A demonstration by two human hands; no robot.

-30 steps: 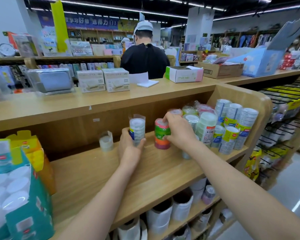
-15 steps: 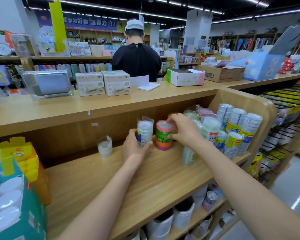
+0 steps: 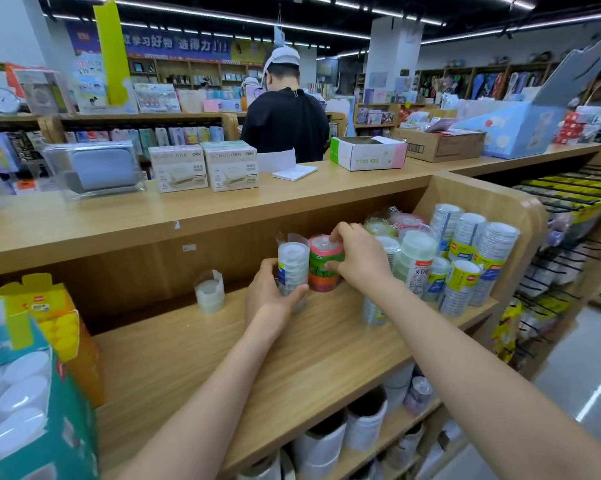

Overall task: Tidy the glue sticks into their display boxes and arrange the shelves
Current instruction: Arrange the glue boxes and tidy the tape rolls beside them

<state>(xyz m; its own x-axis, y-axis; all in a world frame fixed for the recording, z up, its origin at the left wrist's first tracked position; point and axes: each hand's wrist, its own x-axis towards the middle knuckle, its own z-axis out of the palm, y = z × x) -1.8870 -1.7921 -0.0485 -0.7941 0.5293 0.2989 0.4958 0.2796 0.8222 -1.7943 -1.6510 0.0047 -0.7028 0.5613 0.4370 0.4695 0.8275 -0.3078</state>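
On the wooden shelf (image 3: 292, 362) my left hand (image 3: 269, 294) grips a wrapped stack of clear tape rolls (image 3: 293, 263), standing upright. Right beside it, touching, stands a stack of coloured tape rolls (image 3: 321, 270) in pink, green and orange; my right hand (image 3: 356, 258) holds it from the top and right side. A single small clear roll pack (image 3: 209, 291) stands alone further left. At the far left, a teal display box (image 3: 32, 403) with white round caps and a yellow-orange display box (image 3: 54, 317) sit on the shelf.
Many stacked tape roll packs (image 3: 458, 258) crowd the right end of the shelf against its curved wooden side. White rolls fill the shelf below (image 3: 344, 434). The counter top above carries boxes (image 3: 203, 168). A person in black (image 3: 285, 116) stands behind it.
Both hands have brought the clear stack and the coloured stack closer together; they now stand side by side, touching. The camera view has shifted slightly.
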